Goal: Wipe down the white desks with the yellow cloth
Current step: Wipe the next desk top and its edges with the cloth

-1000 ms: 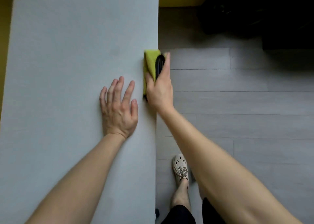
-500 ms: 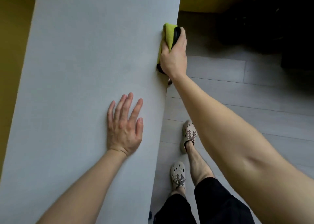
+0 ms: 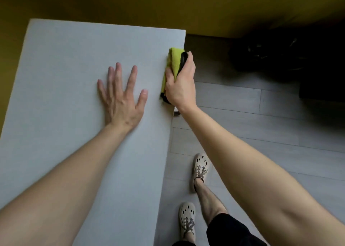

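I see the yellow cloth (image 3: pixel 172 66) on the right edge of the white desk (image 3: pixel 74 59), near the far corner, long axis along this edge, pointing away. R hand (image 3: pixel 180 85) grips it w/ curled fingers. L hand (image 3: pixel 121 100) lies flat on desk, fingers spread.

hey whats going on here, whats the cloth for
A person is wiping down a white desk. Their right hand grips a folded yellow cloth and holds it against the desk's right edge, close to the far corner. Their left hand lies flat on the desktop just beside it, fingers spread. They stand on the grey floor alongside the desk.
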`<action>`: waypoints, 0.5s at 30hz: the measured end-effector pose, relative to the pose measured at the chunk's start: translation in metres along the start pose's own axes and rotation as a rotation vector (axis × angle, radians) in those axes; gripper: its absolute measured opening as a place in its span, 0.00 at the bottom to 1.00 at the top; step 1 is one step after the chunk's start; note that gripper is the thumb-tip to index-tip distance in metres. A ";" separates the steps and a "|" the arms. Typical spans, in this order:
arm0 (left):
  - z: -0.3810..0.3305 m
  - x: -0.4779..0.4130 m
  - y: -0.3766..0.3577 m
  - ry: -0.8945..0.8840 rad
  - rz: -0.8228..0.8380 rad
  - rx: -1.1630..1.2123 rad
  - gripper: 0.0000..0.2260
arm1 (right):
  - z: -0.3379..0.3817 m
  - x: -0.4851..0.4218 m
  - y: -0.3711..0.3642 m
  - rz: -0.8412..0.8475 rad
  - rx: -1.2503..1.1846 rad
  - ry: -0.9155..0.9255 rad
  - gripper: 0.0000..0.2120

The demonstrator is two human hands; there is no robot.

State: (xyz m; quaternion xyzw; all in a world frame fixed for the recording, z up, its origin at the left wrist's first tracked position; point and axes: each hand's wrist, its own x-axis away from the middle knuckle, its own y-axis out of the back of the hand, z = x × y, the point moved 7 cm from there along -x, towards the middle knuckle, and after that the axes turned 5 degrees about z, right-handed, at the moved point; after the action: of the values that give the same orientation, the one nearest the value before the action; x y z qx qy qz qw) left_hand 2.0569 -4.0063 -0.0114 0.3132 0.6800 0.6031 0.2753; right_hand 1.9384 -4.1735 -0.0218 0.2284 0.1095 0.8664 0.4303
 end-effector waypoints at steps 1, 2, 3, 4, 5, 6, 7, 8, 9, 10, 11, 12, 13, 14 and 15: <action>-0.001 -0.002 -0.005 0.000 0.010 -0.014 0.31 | 0.001 -0.017 0.002 -0.016 0.006 0.005 0.38; -0.001 -0.003 -0.008 -0.002 0.006 -0.019 0.31 | 0.000 -0.024 0.001 -0.026 0.004 0.006 0.38; 0.000 0.001 -0.008 -0.006 -0.006 -0.016 0.31 | -0.002 -0.016 0.001 -0.041 -0.003 0.015 0.38; 0.002 0.003 -0.008 -0.006 -0.013 -0.006 0.31 | -0.005 0.001 -0.001 -0.068 -0.020 0.025 0.38; 0.003 0.004 -0.007 -0.001 -0.013 0.001 0.31 | -0.010 0.027 -0.004 -0.087 -0.043 0.032 0.39; 0.003 0.004 -0.006 0.003 -0.015 -0.001 0.31 | -0.019 0.060 -0.010 -0.077 -0.060 0.031 0.39; 0.002 0.002 -0.005 0.001 -0.012 -0.004 0.31 | -0.028 0.097 -0.016 -0.038 -0.066 0.024 0.40; 0.000 0.001 -0.004 -0.002 -0.006 -0.005 0.31 | -0.037 0.134 -0.021 0.019 -0.065 0.018 0.41; 0.000 0.001 -0.003 -0.004 -0.001 -0.007 0.32 | -0.042 0.162 -0.024 0.087 -0.062 0.018 0.43; -0.001 0.002 -0.002 -0.002 0.000 -0.007 0.32 | -0.045 0.176 -0.022 0.144 -0.056 0.042 0.43; -0.002 0.003 -0.002 -0.001 -0.001 -0.009 0.32 | -0.043 0.166 -0.017 0.180 -0.052 0.059 0.43; -0.002 0.003 -0.001 -0.002 -0.002 -0.011 0.32 | -0.036 0.140 -0.010 0.171 -0.050 0.068 0.42; -0.002 0.002 -0.001 -0.002 0.000 -0.010 0.32 | -0.024 0.103 -0.003 0.136 -0.053 0.052 0.41; -0.001 0.001 -0.001 -0.002 0.002 -0.009 0.32 | -0.010 0.059 0.003 0.084 -0.047 0.029 0.40; 0.000 0.001 -0.001 0.001 0.000 -0.007 0.32 | 0.002 0.013 0.009 0.031 -0.038 0.009 0.38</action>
State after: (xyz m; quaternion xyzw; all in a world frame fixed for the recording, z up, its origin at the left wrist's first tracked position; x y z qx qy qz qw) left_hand 2.0557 -4.0055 -0.0120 0.3119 0.6782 0.6055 0.2759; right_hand 1.9265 -4.1689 -0.0123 0.2180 0.0913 0.8759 0.4207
